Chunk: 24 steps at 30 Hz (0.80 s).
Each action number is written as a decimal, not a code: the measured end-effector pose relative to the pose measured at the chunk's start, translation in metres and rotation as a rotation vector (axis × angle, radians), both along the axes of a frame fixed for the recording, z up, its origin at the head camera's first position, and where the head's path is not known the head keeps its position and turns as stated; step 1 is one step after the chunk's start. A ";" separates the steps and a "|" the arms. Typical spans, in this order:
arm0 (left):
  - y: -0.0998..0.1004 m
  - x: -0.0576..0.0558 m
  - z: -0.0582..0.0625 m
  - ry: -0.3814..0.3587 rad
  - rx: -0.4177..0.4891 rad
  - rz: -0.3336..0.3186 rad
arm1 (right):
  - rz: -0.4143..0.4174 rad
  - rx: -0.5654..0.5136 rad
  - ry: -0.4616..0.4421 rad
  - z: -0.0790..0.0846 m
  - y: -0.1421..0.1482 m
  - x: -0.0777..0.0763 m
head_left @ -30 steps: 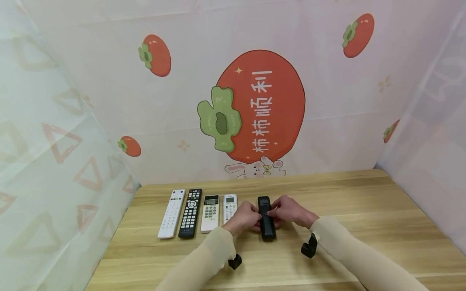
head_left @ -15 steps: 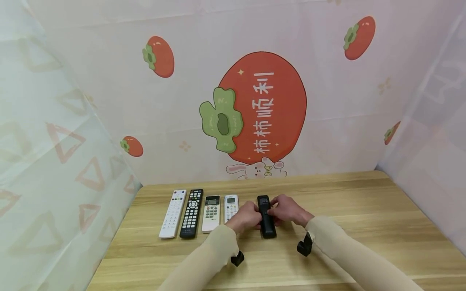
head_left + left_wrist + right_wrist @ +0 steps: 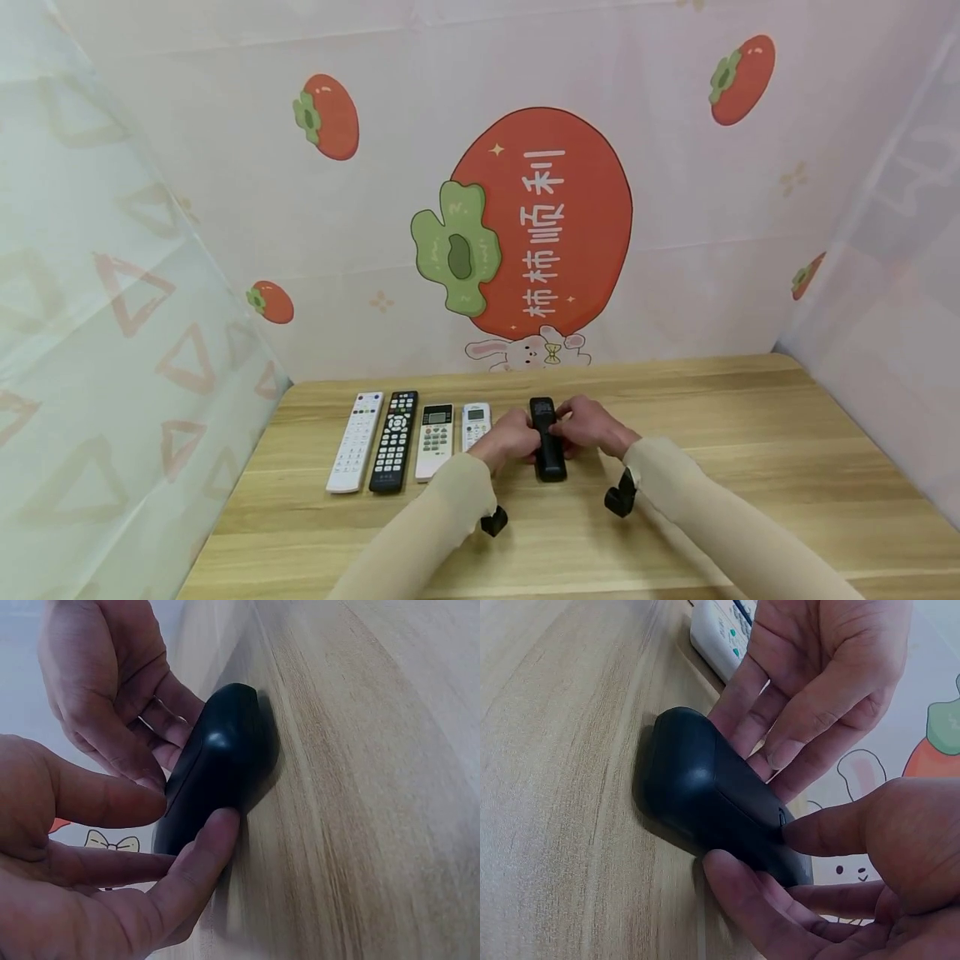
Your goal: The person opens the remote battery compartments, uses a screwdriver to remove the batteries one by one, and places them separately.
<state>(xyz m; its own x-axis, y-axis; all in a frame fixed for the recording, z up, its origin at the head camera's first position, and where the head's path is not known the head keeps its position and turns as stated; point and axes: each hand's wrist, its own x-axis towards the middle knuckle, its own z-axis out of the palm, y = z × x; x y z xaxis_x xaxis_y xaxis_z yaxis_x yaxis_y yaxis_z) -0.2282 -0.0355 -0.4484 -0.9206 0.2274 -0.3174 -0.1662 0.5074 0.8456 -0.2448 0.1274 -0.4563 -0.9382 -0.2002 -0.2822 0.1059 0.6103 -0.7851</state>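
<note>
A black remote control lies on the wooden table with its button side not showing; a smooth back with a cover seam faces up. My left hand holds its left side, fingers along the edge and thumb near the top in the left wrist view. From the right, my right hand grips the other side, its thumb pressing by a small notch on the cover. Both hands meet the same black remote control, which sits on or very close to the tabletop.
Left of the hands, side by side, lie a long white remote, a black remote with white buttons, a white air-conditioner remote and another white remote, partly covered by my left hand. A printed cloth wall stands behind the table.
Both hands and the black remote control have shifted slightly away from me, toward the back of the table. The hold on it stays much the same, and the other remotes keep their places.
</note>
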 end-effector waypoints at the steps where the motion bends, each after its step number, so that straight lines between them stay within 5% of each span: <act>1: 0.000 0.000 0.000 -0.004 -0.007 -0.002 | -0.005 -0.002 -0.006 0.000 0.000 0.000; 11: 0.000 0.000 0.001 0.006 -0.064 -0.024 | 0.001 0.026 0.016 -0.001 -0.001 0.002; 16: -0.004 0.005 0.004 0.073 -0.078 -0.086 | 0.050 0.074 0.037 0.001 -0.001 0.006; 21: -0.008 0.011 0.005 0.272 -0.293 -0.242 | 0.162 0.115 0.085 0.004 0.002 0.010; 24: -0.009 0.012 0.004 0.329 -0.439 -0.288 | 0.236 0.126 0.123 0.007 0.005 0.012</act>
